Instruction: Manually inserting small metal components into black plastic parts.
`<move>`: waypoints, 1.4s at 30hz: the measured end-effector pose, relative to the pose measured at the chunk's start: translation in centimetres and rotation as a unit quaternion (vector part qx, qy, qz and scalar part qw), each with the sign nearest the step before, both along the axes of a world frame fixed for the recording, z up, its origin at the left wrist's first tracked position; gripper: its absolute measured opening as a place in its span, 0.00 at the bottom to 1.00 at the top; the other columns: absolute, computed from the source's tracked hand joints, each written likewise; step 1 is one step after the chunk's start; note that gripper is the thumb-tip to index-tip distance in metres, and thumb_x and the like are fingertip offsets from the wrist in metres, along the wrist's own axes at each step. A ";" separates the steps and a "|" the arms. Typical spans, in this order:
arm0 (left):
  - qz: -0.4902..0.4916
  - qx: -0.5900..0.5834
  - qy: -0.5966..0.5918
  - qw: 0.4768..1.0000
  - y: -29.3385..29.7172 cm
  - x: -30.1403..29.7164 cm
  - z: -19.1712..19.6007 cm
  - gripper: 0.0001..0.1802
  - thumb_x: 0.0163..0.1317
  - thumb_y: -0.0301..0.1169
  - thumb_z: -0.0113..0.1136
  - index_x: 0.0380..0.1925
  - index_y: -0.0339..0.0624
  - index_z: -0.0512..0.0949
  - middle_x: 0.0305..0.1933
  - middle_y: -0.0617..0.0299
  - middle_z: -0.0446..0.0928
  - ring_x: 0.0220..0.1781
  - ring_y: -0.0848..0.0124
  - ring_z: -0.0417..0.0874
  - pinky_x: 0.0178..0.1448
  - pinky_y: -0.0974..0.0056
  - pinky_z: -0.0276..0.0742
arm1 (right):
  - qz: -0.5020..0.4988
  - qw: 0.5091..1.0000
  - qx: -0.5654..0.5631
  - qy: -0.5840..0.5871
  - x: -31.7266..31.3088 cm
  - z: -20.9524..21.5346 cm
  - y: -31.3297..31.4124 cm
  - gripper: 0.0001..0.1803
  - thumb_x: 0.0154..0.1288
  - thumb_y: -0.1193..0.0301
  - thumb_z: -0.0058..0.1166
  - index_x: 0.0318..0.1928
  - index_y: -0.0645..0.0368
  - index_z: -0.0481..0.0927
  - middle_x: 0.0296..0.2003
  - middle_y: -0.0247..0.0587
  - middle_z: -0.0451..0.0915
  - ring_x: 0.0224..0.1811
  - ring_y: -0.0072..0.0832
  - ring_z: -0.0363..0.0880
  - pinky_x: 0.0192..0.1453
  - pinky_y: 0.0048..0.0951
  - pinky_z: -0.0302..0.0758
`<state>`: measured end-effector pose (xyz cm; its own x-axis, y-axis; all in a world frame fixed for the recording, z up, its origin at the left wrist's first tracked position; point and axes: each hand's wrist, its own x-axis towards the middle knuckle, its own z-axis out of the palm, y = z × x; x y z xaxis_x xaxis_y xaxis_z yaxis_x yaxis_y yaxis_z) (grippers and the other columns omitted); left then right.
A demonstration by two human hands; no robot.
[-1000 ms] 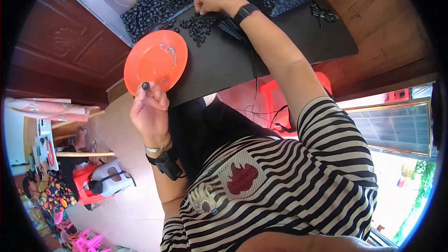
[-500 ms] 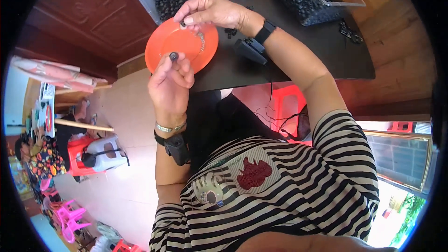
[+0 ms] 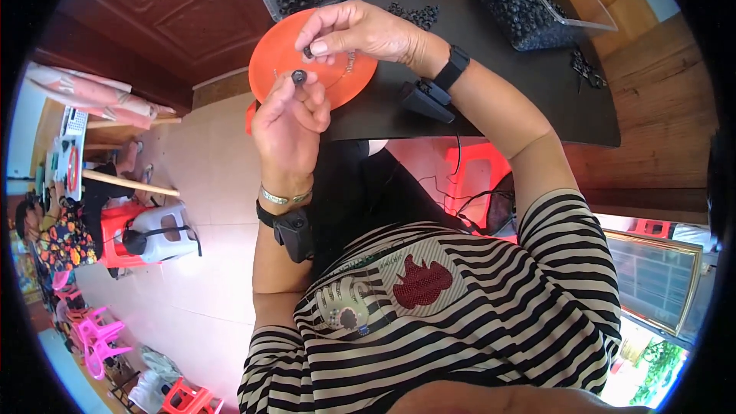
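Glossy orange plastic plate (image 3: 337,77)

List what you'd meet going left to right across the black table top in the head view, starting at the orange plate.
orange plate → loose pile of small black parts → clear bin of black parts → small scatter of black parts.

The right hand (image 3: 360,31) has been drawn back from the heap of loose black rings (image 3: 414,14) by the clear tubs and brought over the orange dish (image 3: 345,80), where a small black ring (image 3: 308,52) is now pinched in its fingers (image 3: 318,47). The left hand (image 3: 290,119) has been raised from below the bench edge, so that its own black ring (image 3: 298,76) is held just beside the right fingers.
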<state>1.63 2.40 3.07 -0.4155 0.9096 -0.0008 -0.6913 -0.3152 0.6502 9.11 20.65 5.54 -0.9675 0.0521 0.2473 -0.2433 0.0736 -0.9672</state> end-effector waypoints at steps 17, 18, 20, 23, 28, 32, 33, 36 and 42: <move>0.035 -0.009 0.026 0.999 0.3 0.1 -0.9 0.13 0.67 0.35 0.44 0.38 0.36 0.73 0.28 0.59 0.73 0.23 0.71 0.71 0.25 0.71 0.62 | -0.022 0.981 0.189 0.022 0.4 1.2 -0.7 0.10 0.66 0.65 0.53 0.43 0.57 0.79 0.36 0.27 0.79 0.39 0.15 0.75 0.41 0.21 0.74; 0.036 -0.008 0.031 0.999 0.3 0.1 -1.0 0.13 0.68 0.35 0.43 0.38 0.36 0.73 0.28 0.59 0.73 0.23 0.71 0.71 0.25 0.71 0.63 | -0.023 0.981 0.189 0.028 0.4 1.3 -0.7 0.10 0.66 0.66 0.53 0.43 0.58 0.79 0.37 0.28 0.79 0.39 0.15 0.75 0.42 0.21 0.74; 0.037 -0.007 0.034 0.999 0.3 0.1 -1.1 0.13 0.68 0.35 0.43 0.38 0.36 0.73 0.28 0.59 0.73 0.23 0.71 0.71 0.25 0.71 0.63 | -0.023 0.981 0.188 0.033 0.4 1.3 -0.8 0.10 0.66 0.66 0.54 0.43 0.58 0.78 0.37 0.28 0.79 0.40 0.15 0.75 0.42 0.21 0.74; 0.047 -0.015 0.059 0.997 0.3 0.3 -0.8 0.13 0.68 0.35 0.43 0.38 0.36 0.72 0.28 0.60 0.73 0.23 0.72 0.71 0.25 0.71 0.63 | -0.031 0.977 0.207 0.031 0.5 1.4 -1.0 0.10 0.66 0.66 0.54 0.42 0.58 0.78 0.36 0.28 0.79 0.40 0.15 0.75 0.44 0.21 0.74; 0.053 -0.038 0.072 0.995 0.4 0.6 -0.6 0.12 0.68 0.34 0.43 0.38 0.37 0.72 0.27 0.61 0.73 0.23 0.73 0.72 0.26 0.72 0.63 | -0.017 0.974 0.218 0.059 0.5 1.3 -1.3 0.09 0.65 0.67 0.55 0.40 0.60 0.78 0.33 0.30 0.79 0.39 0.17 0.77 0.44 0.22 0.75; 0.054 -0.043 0.087 0.994 0.4 0.5 -0.8 0.12 0.67 0.34 0.44 0.37 0.37 0.73 0.27 0.61 0.73 0.23 0.74 0.72 0.26 0.72 0.63 | -0.023 0.972 0.232 0.037 0.8 1.8 -1.5 0.09 0.65 0.68 0.55 0.40 0.60 0.78 0.33 0.31 0.80 0.38 0.18 0.77 0.44 0.22 0.75; 0.052 -0.043 0.094 0.993 0.5 0.4 -0.9 0.12 0.67 0.34 0.44 0.36 0.37 0.73 0.27 0.62 0.72 0.23 0.74 0.71 0.26 0.73 0.63 | -0.024 0.967 0.250 0.048 0.8 1.7 -1.5 0.08 0.65 0.69 0.54 0.40 0.60 0.78 0.33 0.32 0.79 0.38 0.18 0.77 0.44 0.22 0.75; 0.053 -0.046 0.109 0.992 0.4 0.4 -0.9 0.12 0.67 0.34 0.44 0.36 0.36 0.73 0.27 0.62 0.72 0.23 0.74 0.71 0.26 0.73 0.63 | -0.029 0.955 0.285 0.072 0.7 1.6 -1.5 0.07 0.65 0.70 0.54 0.39 0.61 0.78 0.33 0.32 0.79 0.38 0.19 0.77 0.45 0.22 0.74; 0.064 -0.041 0.102 0.992 0.3 0.3 -0.8 0.13 0.67 0.34 0.43 0.36 0.36 0.73 0.27 0.61 0.72 0.24 0.74 0.71 0.27 0.73 0.63 | -0.032 0.961 0.262 0.079 0.4 0.9 -1.5 0.07 0.64 0.71 0.54 0.39 0.62 0.79 0.32 0.32 0.79 0.38 0.21 0.77 0.45 0.23 0.74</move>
